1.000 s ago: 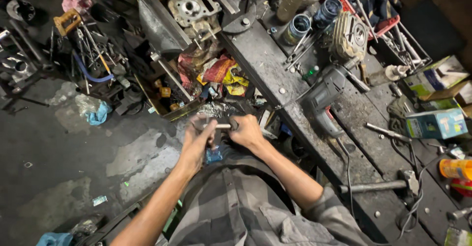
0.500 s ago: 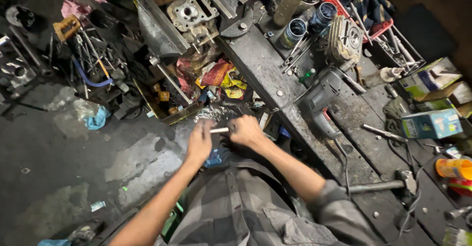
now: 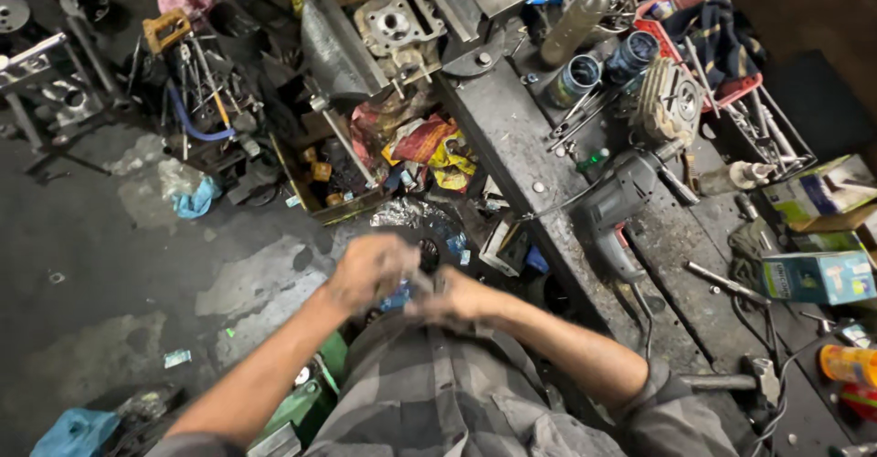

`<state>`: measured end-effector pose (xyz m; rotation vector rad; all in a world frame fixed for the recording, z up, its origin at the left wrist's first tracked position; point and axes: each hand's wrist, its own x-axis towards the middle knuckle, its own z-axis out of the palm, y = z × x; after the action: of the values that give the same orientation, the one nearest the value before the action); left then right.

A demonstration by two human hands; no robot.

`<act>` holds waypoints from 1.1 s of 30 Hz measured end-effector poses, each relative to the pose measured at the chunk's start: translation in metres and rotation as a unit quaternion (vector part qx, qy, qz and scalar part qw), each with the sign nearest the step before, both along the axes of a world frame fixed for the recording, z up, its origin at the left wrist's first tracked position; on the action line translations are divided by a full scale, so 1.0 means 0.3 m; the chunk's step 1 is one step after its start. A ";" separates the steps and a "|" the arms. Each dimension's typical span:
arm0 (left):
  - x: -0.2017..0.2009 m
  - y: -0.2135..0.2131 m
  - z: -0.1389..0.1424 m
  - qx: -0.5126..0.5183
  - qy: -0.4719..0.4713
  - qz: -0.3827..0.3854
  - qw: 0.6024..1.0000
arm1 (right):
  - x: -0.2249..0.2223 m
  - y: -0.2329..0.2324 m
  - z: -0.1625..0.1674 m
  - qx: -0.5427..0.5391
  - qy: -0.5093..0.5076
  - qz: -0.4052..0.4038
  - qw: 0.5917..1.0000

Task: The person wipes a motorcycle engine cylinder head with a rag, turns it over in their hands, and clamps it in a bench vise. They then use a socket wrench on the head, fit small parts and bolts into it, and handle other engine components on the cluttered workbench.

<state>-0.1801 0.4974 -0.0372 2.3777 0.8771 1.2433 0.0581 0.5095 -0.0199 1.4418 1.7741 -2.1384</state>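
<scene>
My left hand (image 3: 370, 270) and my right hand (image 3: 452, 297) are pressed close together in front of my grey checked shirt (image 3: 429, 398), low in the middle of the head view. Both are blurred by motion. The fingers of each are curled around a small dark part (image 3: 422, 283) held between them; its shape cannot be made out. Just beyond the hands lie crumpled foil and a dark round piece (image 3: 425, 224) on the stained floor.
A greasy metal workbench (image 3: 512, 137) runs along my right, carrying a grey electric drill (image 3: 617, 206), a finned cylinder (image 3: 671, 101), tins, a bottle (image 3: 575, 19), cardboard boxes (image 3: 818, 274) and a hammer (image 3: 731, 379). Tools and scrap (image 3: 201, 83) and a blue rag (image 3: 196, 201) cover the floor at left.
Both hands have drawn nearer to my body and closer together. The pale little rod seen between them earlier no longer shows, and the hands are now blurred.
</scene>
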 end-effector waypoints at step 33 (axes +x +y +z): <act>0.015 0.007 -0.067 -0.060 -0.037 0.024 0.997 | 0.018 -0.039 -0.173 -0.147 0.052 -0.028 0.987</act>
<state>-0.1755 0.4994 -0.0573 2.2146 0.9634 1.2515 0.0634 0.4979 -0.0717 1.3444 1.3821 -2.4176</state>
